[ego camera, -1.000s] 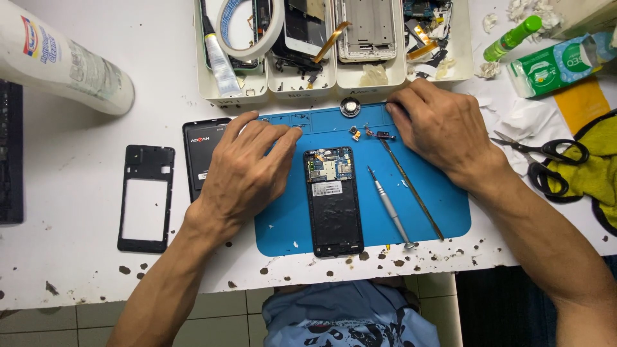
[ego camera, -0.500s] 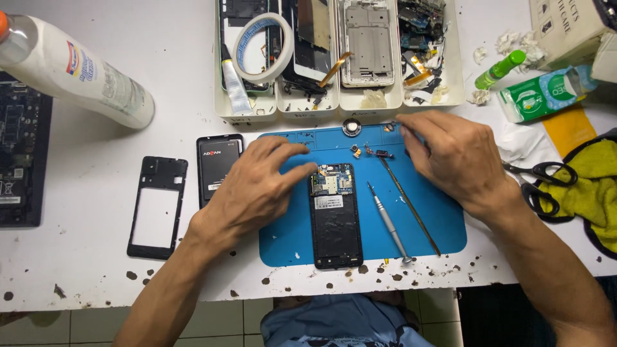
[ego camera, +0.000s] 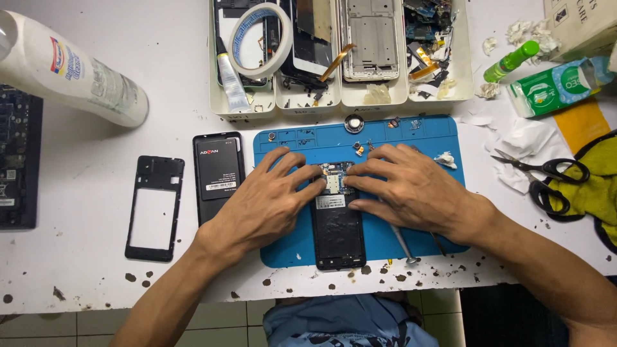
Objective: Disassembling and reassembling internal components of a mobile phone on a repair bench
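An opened black smartphone is pressed at its upper end by both hands on a blue rubber work mat.

It lies upright at mid-mat; the left hand and right hand are spread flat, fingertips meeting over the exposed circuit board, nothing clasped. A black flat battery lies left of the mat.

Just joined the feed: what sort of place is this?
Likely a phone repair bench: an opened phone on a blue work mat, trays of phone parts behind it, and a loose battery.
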